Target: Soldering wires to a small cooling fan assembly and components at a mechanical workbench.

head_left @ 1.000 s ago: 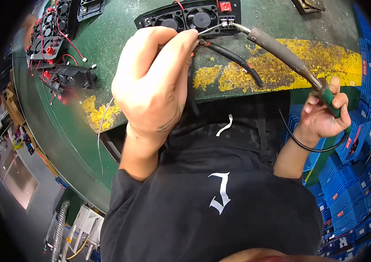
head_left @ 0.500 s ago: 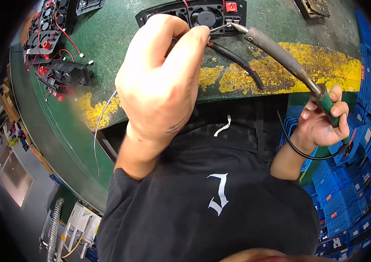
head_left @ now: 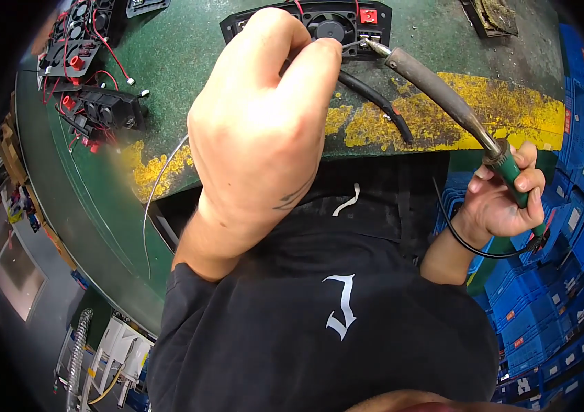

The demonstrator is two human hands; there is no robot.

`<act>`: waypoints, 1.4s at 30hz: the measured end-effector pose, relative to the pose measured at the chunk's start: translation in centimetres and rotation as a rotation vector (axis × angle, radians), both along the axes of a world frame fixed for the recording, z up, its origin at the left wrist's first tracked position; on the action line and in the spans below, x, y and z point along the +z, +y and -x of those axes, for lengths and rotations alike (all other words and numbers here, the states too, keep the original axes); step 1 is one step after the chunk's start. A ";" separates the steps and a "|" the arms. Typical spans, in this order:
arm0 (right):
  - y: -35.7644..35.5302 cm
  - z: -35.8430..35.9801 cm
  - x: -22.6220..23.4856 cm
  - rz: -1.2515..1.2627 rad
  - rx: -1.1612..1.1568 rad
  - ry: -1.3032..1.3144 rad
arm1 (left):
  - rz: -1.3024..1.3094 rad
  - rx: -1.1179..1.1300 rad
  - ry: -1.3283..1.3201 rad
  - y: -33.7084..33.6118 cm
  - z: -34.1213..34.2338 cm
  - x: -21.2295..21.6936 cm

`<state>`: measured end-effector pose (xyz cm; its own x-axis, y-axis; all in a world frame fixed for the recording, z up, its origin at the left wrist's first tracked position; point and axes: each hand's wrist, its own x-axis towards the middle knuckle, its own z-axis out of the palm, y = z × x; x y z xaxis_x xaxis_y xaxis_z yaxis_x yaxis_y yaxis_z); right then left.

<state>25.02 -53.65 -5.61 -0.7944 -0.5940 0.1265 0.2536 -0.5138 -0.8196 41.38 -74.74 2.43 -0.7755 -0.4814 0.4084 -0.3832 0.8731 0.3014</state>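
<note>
In the head view, a fan panel (head_left: 330, 29) is seen lying on the green bench (head_left: 182, 48). An iron (head_left: 443, 95) is gripped by the right hand (head_left: 508, 199), with fingers curled around its handle (head_left: 510, 175); its tip is held at the terminals (head_left: 374, 36) on the panel's right end. A thin wire (head_left: 354, 44) is pinched between thumb and finger of the left hand (head_left: 261, 130), just before the panel. A cable (head_left: 367, 89) is laid on the panel's near side.
</note>
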 end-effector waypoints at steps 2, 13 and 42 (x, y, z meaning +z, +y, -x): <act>0.1 0.0 -0.1 -0.001 0.002 0.010 | 0.001 -0.001 0.003 0.0 0.1 0.0; 0.1 0.1 0.1 -0.031 0.023 0.024 | 0.047 -0.029 -0.088 0.1 0.5 0.6; -0.2 0.0 -0.2 0.009 0.016 0.026 | 0.030 -0.008 -0.073 0.2 0.4 0.7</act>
<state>24.98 -53.85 -5.80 -0.7814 -0.6052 0.1521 0.2408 -0.5173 -0.8212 41.01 -74.58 3.11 -0.8075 -0.4634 0.3650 -0.3963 0.8845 0.2462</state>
